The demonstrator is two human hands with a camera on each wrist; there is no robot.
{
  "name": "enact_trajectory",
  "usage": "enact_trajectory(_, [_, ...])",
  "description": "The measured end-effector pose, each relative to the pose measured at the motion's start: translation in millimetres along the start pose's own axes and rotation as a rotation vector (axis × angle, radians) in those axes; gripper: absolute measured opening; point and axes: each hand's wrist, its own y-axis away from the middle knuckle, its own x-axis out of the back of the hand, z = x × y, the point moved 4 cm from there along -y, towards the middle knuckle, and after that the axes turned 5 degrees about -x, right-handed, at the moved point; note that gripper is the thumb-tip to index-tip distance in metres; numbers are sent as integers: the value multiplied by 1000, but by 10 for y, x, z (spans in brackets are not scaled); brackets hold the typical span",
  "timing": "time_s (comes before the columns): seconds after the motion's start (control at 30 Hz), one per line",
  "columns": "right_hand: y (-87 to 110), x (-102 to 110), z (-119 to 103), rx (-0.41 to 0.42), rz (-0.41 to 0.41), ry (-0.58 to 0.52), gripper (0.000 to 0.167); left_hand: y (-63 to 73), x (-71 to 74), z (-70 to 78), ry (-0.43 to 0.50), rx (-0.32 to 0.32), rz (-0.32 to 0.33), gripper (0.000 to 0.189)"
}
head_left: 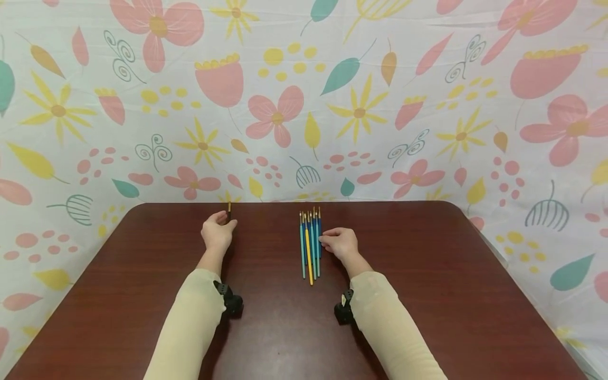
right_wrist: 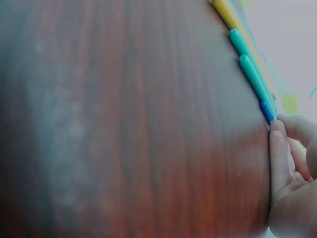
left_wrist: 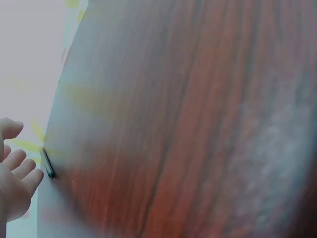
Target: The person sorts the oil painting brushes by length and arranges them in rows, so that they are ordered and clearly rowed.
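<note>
Head view: two hands at a dark-handled paintbrush and a row of paintbrushes.
At left, the left hand [head_left: 217,232] spreads its fingers wide, with the dark-handled paintbrush [left_wrist: 48,163] just beside them near the far edge of the wooden table [head_left: 275,327]; closing lightly around mid-handle should keep it from rolling. At centre lie teal and blue paintbrushes [head_left: 314,250] and a yellow paintbrush [head_left: 309,254]. The right hand [head_left: 341,244] seems to pinch the rightmost blue paintbrush [right_wrist: 267,112] narrowly; a light touch would best spare its neighbours.
</note>
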Motion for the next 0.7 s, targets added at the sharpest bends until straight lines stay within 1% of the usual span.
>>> enact_trajectory(0.23, [24, -9, -19, 16, 23, 18, 25, 73, -72, 70, 19, -46, -24, 48])
enact_trajectory(0.47, [15, -27, -12, 27, 32, 45, 25, 195, -177, 145, 61, -56, -72, 46])
enact_trajectory(0.6, [15, -33, -21, 29, 44, 61, 24, 242, -265, 155, 82, -62, -106, 46])
enact_trajectory(0.7, [16, -32, -28, 31, 48, 72, 23, 276, -324, 151, 102, -58, -119, 45])
